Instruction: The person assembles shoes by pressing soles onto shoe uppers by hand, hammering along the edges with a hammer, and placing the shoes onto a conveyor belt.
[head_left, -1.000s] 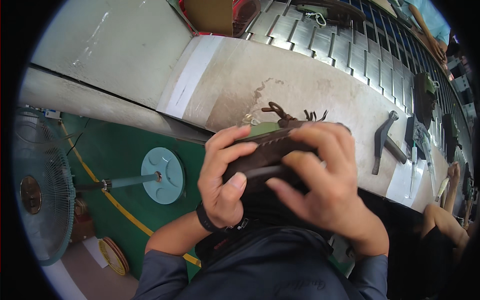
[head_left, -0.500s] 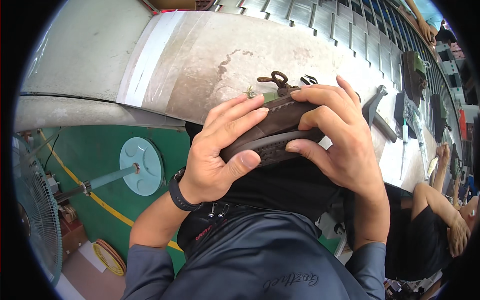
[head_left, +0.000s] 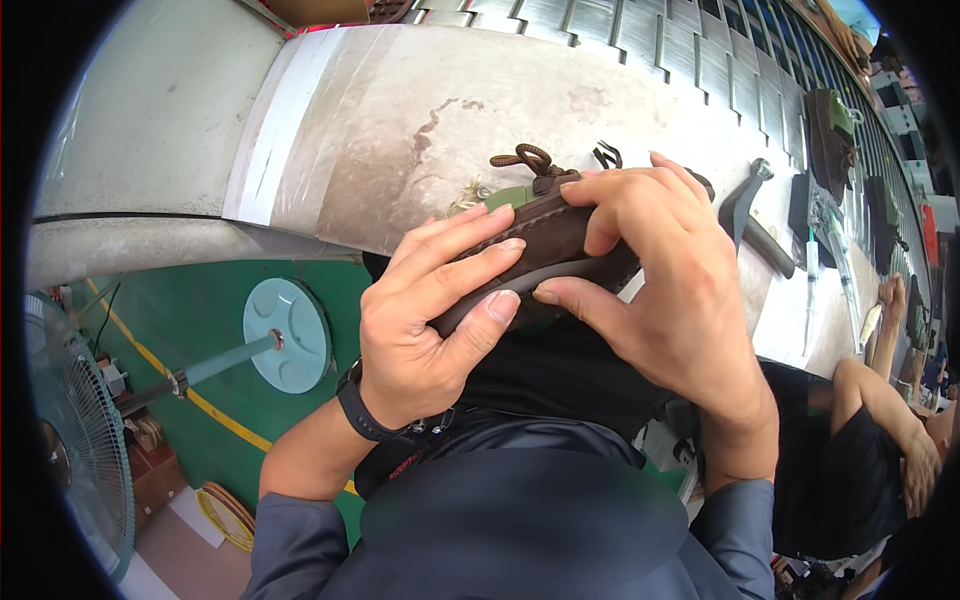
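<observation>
Between my hands is a dark brown shoe (head_left: 550, 232) with stitched seams, a green part and looped brown laces, held at the table's near edge. It lies tilted, its sole edge toward me. My left hand (head_left: 425, 315) grips the left part, fingers across the upper and thumb on the sole edge. My right hand (head_left: 665, 265) grips the right part, fingertips on the upper beside the laces and thumb on the sole edge near my left thumb. The two hands cover both ends of the shoe. A hammer (head_left: 757, 215) lies just right of my right hand.
Right of the hammer lie a syringe (head_left: 811, 285) and a clear plastic-wrapped tool (head_left: 846, 270). More shoes (head_left: 830, 140) line the slatted metal conveyor (head_left: 640, 40). Another person's arm (head_left: 885, 405) is at the right. A blue round disc (head_left: 287, 335) and a fan (head_left: 90, 440) stand at left.
My left thumb has moved up against the sole edge, closer to my right thumb. The shoe has shifted slightly left and tipped, so less of its sole shows.
</observation>
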